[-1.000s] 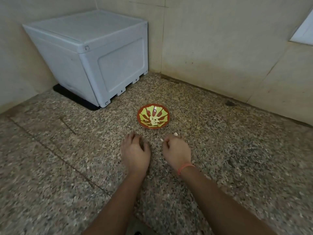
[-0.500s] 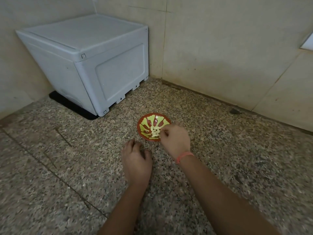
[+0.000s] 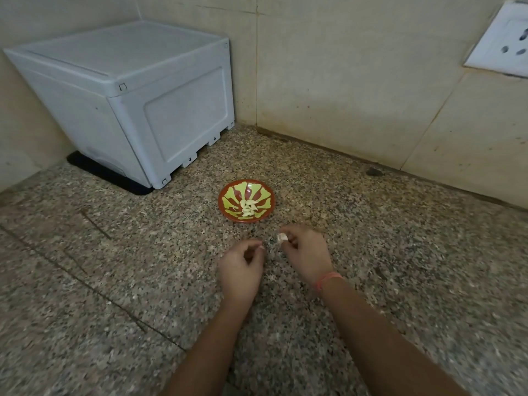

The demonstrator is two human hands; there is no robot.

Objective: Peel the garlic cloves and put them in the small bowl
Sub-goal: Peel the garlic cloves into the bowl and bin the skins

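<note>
A small red bowl with a yellow-green pattern sits on the granite counter and holds several peeled garlic cloves. Just in front of it, my right hand pinches a white garlic clove between thumb and fingertips. My left hand is beside it on the left, palm down, fingers curled with thumb and forefinger close together. I cannot tell whether anything is between them.
A grey plastic box on a black mat stands in the back left corner. Tiled walls close the back and left; a white wall socket is at the upper right. The speckled counter extends left and right of my hands.
My right hand reached over the bowl half a second ago and has drawn back in front of it, now pinching a white clove. My left hand stayed roughly in place.
</note>
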